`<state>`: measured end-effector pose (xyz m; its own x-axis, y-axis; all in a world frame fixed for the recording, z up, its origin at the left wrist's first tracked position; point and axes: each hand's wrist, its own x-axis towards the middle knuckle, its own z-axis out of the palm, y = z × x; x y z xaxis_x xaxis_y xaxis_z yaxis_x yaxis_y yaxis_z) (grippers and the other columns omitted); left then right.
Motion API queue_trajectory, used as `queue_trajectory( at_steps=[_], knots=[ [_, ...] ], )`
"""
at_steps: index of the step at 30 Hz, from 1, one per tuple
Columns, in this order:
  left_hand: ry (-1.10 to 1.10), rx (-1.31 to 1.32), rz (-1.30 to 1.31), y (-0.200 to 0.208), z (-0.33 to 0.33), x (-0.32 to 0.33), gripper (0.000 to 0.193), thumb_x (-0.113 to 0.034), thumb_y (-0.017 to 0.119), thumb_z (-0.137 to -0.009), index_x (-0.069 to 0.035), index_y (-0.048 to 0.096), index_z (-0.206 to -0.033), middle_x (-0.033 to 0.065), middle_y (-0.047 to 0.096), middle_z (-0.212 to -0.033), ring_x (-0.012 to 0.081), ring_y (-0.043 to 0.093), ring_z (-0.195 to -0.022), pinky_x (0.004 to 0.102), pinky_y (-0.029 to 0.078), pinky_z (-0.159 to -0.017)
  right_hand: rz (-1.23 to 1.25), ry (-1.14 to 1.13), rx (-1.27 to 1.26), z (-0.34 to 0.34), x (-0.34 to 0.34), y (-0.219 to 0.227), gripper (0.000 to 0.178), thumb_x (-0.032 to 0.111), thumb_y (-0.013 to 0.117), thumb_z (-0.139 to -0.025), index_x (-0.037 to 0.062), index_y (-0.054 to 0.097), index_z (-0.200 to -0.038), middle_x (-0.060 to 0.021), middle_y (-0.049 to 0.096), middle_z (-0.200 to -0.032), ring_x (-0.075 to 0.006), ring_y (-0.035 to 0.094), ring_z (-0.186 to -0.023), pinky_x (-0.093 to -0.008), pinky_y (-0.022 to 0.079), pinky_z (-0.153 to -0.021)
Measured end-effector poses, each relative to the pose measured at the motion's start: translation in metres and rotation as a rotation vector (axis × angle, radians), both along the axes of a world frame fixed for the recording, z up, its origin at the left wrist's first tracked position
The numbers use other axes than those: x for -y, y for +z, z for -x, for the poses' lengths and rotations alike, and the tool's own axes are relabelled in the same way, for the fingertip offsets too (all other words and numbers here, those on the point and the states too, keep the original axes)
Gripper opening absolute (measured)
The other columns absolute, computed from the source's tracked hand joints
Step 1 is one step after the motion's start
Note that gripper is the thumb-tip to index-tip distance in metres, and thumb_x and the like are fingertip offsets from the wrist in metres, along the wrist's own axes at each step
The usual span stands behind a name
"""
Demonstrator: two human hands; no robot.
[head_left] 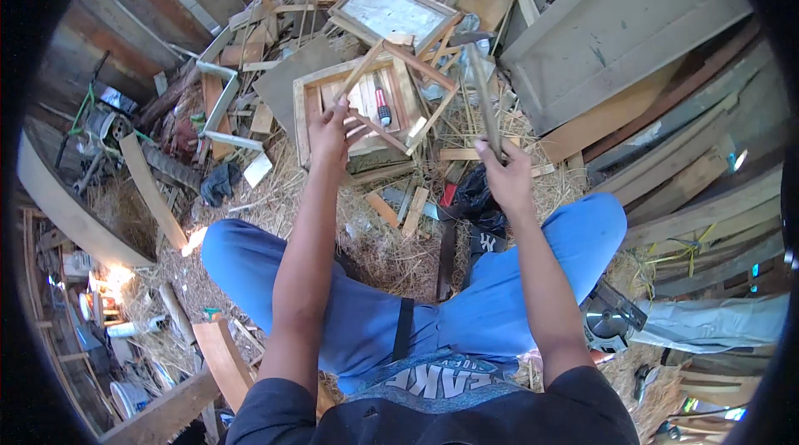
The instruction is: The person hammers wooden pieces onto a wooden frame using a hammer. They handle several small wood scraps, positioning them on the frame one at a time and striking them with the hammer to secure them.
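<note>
My left hand (329, 133) is closed around one corner of a small square frame of thin wooden strips (420, 68), held tilted. In my right hand (509, 179) is a hammer (484, 100), gripped low on its handle with the head pointing away from me. Below the thin frame lies a shallow wooden box (312, 83) with a slatted bottom. Inside that box rests a tool with a red and black handle (383, 106), its kind not clear. My left fingers partly hide the frame's near corner.
Behind the box leans a framed pane (395, 11) among wood scraps. A grey door-like panel (616, 37) stands at far right, above stacked planks (682, 162). A circular saw (612, 320) sits beside my right knee. Left of me are curved boards (75, 204) and a white angled frame (225, 104).
</note>
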<state>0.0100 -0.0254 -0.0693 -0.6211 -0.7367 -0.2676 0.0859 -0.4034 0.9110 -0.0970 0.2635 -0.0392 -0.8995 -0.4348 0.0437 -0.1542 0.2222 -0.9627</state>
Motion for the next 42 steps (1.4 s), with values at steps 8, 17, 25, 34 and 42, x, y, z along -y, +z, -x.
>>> queue_trajectory(
  at_steps=[8,17,25,34,42],
  knots=[
    [-0.086,0.027,-0.212,-0.003,0.017,-0.048,0.029,-0.026,0.054,-0.105,0.002,0.056,-0.113,0.0118,0.065,-0.098,0.0250,0.070,-0.091,0.0394,0.064,-0.082,0.205,0.083,-0.245,-0.001,0.016,-0.021,0.036,0.012,0.077,-0.085,-0.0033,0.066,-0.115,-0.0120,0.062,-0.112,-0.0209,0.060,-0.107,-0.0324,0.045,-0.097],
    [-0.210,0.053,-0.241,-0.016,0.021,-0.066,0.038,-0.027,0.050,-0.106,0.007,0.047,-0.123,0.0182,0.065,-0.107,0.0293,0.068,-0.103,0.0415,0.063,-0.088,0.131,0.078,0.139,-0.007,0.013,-0.006,0.039,0.011,0.078,-0.086,-0.0055,0.063,-0.117,-0.0088,0.071,-0.092,-0.0126,0.063,-0.086,-0.0304,0.051,-0.083],
    [-0.195,0.034,-0.254,-0.019,0.024,-0.063,0.038,-0.023,0.053,-0.105,0.009,0.044,-0.124,0.0188,0.060,-0.114,0.0334,0.068,-0.104,0.0458,0.064,-0.088,0.109,0.070,-0.038,-0.005,0.011,-0.007,0.025,0.012,0.075,-0.089,-0.0036,0.066,-0.106,-0.0069,0.071,-0.091,-0.0106,0.061,-0.083,-0.0285,0.050,-0.079],
    [-0.196,-0.028,-0.252,-0.014,0.018,-0.062,0.031,-0.021,0.059,-0.102,0.003,0.043,-0.111,0.0169,0.060,-0.105,0.0332,0.070,-0.097,0.0483,0.066,-0.082,0.077,0.111,-0.056,-0.001,0.011,-0.011,0.024,0.010,0.073,-0.090,-0.0034,0.066,-0.109,-0.0068,0.071,-0.092,-0.0104,0.063,-0.083,-0.0292,0.051,-0.078],
    [-0.122,-0.035,-0.205,-0.001,0.018,-0.065,0.028,-0.019,0.060,-0.101,0.001,0.043,-0.108,0.0172,0.059,-0.106,0.0326,0.069,-0.097,0.0472,0.066,-0.083,0.115,0.073,-0.106,-0.002,0.015,-0.020,0.023,0.009,0.073,-0.091,-0.0047,0.067,-0.108,-0.0062,0.070,-0.091,-0.0094,0.062,-0.082,-0.0274,0.051,-0.077]
  ],
)
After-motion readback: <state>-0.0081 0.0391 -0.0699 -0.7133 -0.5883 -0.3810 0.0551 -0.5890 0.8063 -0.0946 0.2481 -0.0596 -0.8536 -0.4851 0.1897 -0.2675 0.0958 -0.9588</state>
